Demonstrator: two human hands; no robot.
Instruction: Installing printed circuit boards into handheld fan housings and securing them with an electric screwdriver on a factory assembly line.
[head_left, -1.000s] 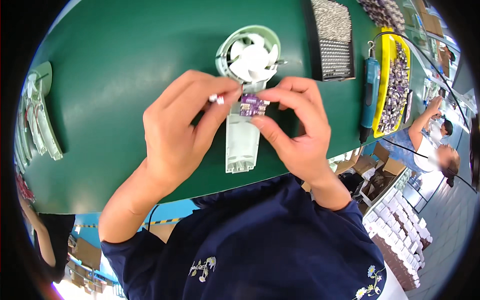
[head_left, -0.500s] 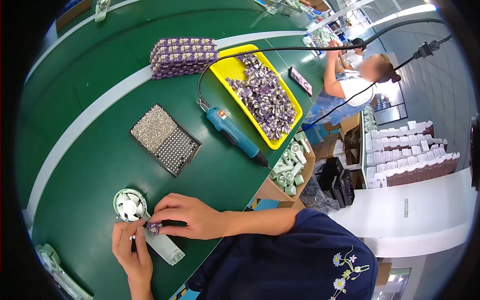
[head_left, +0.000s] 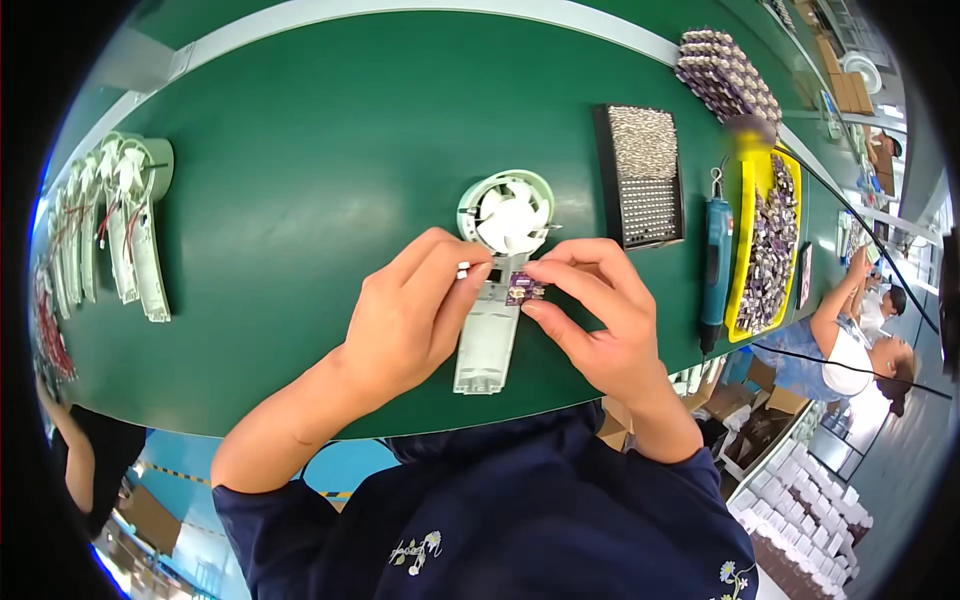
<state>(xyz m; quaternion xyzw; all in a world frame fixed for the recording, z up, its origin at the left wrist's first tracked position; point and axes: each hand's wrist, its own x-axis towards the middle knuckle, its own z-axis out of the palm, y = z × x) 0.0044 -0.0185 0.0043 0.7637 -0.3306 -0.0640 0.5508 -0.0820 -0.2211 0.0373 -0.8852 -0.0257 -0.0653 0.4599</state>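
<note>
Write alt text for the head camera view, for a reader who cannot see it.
Two bare hands work over a pale green plastic handheld fan body lying on a dark green table: the right hand pinches a small purple circuit board at the handle, and the left hand holds a small white connector. A blue electric screwdriver and a yellow tray of purple boards lie to the right.

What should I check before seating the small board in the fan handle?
1. Board held in right hand fingertips: ok.
2. Left hand holds a small white piece at the fingertips: ok; what the piece is, cannot tell.
3. Fan lies flat on the green table, handle toward the person: ok.
4. Board lined up with its seat: cannot tell, fingers cover it.
5. Blue screwdriver lies free to the right: ok.
</note>
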